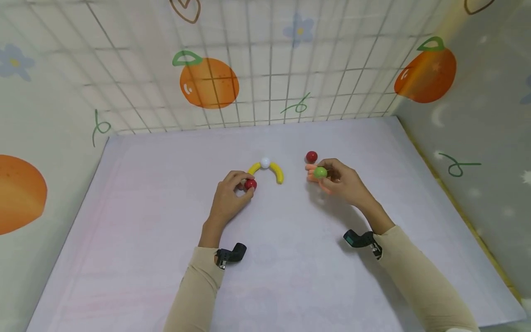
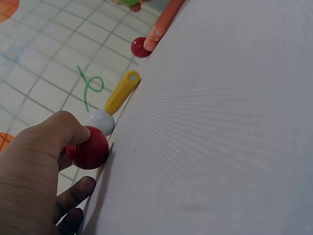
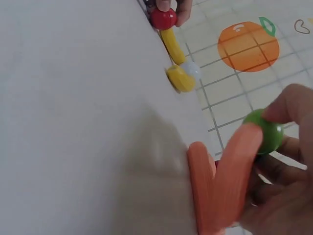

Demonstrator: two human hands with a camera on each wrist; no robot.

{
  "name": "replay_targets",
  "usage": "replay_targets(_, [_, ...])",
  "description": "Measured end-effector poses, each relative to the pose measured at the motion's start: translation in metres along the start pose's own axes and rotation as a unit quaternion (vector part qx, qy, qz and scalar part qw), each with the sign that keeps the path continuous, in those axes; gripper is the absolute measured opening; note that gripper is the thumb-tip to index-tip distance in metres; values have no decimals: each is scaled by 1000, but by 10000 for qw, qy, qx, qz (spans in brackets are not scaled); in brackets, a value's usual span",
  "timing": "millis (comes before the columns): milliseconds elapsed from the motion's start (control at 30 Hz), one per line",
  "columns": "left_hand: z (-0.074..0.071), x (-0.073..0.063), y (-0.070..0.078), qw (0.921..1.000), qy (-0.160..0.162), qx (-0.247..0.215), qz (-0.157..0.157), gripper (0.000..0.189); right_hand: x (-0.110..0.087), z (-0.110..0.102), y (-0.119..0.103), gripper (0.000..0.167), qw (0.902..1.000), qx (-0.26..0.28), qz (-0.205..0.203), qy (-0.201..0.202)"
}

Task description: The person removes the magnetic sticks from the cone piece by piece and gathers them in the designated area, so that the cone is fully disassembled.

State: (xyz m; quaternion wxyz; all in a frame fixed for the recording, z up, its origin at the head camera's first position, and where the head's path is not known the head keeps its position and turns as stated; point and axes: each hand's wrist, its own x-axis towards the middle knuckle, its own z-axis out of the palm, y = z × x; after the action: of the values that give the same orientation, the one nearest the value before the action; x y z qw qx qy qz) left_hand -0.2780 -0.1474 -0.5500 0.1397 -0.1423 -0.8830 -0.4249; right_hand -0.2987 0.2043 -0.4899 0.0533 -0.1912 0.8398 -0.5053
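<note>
My left hand (image 1: pixel 227 197) pinches a red ball (image 2: pixel 92 154) between thumb and fingers, at the near end of a curved yellow rod (image 1: pixel 253 168). A white ball (image 1: pixel 265 162) sits between that rod and a second curved yellow rod (image 1: pixel 277 173), forming an arch on the table. My right hand (image 1: pixel 347 183) pinches a green ball (image 1: pixel 321 172). In the right wrist view an orange rod (image 3: pixel 234 178) meets the green ball; whether it is attached I cannot tell. More orange rods (image 1: pixel 311 173) lie under and beside that hand, partly hidden.
Another red ball (image 1: pixel 312 157) lies just behind the orange rods. The white table (image 1: pixel 166 276) is bounded by a gridded wall (image 1: pixel 269 69) at the back and printed curtains at the sides.
</note>
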Motion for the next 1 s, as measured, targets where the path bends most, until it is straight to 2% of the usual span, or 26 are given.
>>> replay_targets(100, [1, 2, 0, 10000, -26, 8, 3, 28, -4, 6, -1, 39, 9968, 168, -568, -528])
replay_targets(200, [1, 3, 1, 10000, -25, 51, 6, 28, -7, 13, 3, 42, 9929, -477, -875, -648])
replay_targets(267, [1, 3, 2, 10000, -9, 57, 6, 28, -10, 17, 3, 44, 9884, -1232, -769, -447])
replay_targets(367, [1, 3, 3, 10000, -14, 50, 8, 27, -13, 21, 7, 49, 9814, -1787, -677, -168])
replay_targets(500, [1, 3, 2, 10000, -43, 69, -12, 28, -17, 21, 4, 47, 9755, -2052, -796, 65])
replay_targets(633, [0, 3, 2, 10000, -3, 63, -20, 27, -20, 22, 6, 48, 9617, -2539, -1035, 12])
replay_targets(733, [1, 4, 1, 10000, -36, 39, -27, 28, -21, 25, 10, 50, 9550, -2769, -1059, -72])
replay_targets(1000, [3, 3, -3, 10000, -13, 52, -80, 28, -25, 25, 12, 57, 9558, -2778, -929, -234])
